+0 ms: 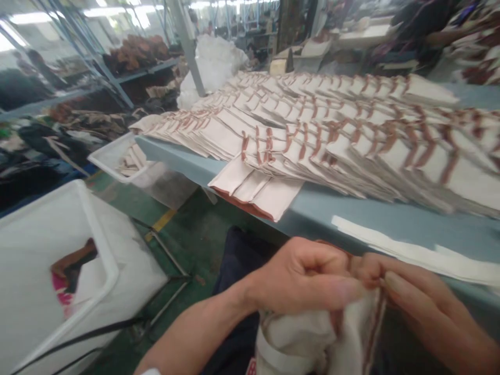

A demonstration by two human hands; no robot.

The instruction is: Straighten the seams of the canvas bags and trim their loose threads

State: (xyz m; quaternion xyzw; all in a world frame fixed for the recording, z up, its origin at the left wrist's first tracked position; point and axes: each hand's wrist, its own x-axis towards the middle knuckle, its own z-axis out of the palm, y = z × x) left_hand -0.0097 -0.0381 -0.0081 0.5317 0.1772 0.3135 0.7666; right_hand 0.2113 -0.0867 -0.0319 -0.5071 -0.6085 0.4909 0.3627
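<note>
Gripping the brown-edged top of a cream cloth piece (347, 344), the two hands meet just off the near edge of the tabletop (314, 211). On the left hand (308, 273) the fingers are curled in with the thumb laid over them, pinching the edging; on the right hand (422, 297) thumb and forefinger pinch it close beside, though its other fingers are too hidden for me to tell. Holding so near together probably gives control of one short stretch of edge, while the rest of the cloth hangs loose below tabletop height, where nothing on the surface would snag it. Across the tabletop, stacked cloth pieces (363, 156) lie overlapped in long rows, their brown edges showing, presumably so that each can be seen and lifted singly. One flat piece (250, 187) juts over the near edge of the tabletop, which would make it easy to grasp. White strips (390, 245) lie along that same edge, close to the right hand, perhaps for short reach. Left of the tabletop stands a large white bin (101, 229), its open mouth upward, with some items inside; a smaller white tub (109, 174) sits by the tabletop's left end.
</note>
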